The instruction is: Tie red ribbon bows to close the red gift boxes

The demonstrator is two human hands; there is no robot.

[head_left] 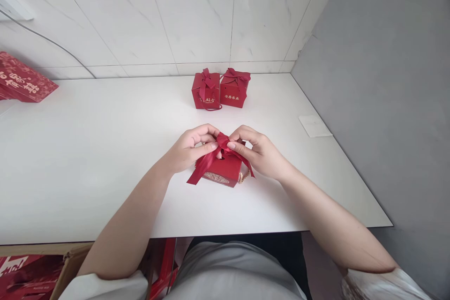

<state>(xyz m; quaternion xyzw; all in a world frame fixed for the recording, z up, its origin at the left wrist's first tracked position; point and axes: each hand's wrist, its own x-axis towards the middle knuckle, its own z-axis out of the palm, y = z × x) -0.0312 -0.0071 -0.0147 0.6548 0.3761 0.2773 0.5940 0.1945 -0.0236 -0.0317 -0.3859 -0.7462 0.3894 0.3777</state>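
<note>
A small red gift box point(225, 171) with gold print sits on the white table point(87, 150) in front of me. A dark red ribbon point(206, 161) runs over its top and trails off the left side. My left hand point(191, 147) pinches the ribbon above the box from the left. From the right, my right hand point(258, 150) pinches the ribbon at the same knot. The fingertips of both hands meet over the box's top.
Two finished red boxes with bows, one point(206, 90) beside the other point(235, 87), stand at the back by the tiled wall. A flat red package point(24, 82) lies far left. A white card point(314, 125) lies right. A carton point(38, 272) of red items sits below the table's front edge.
</note>
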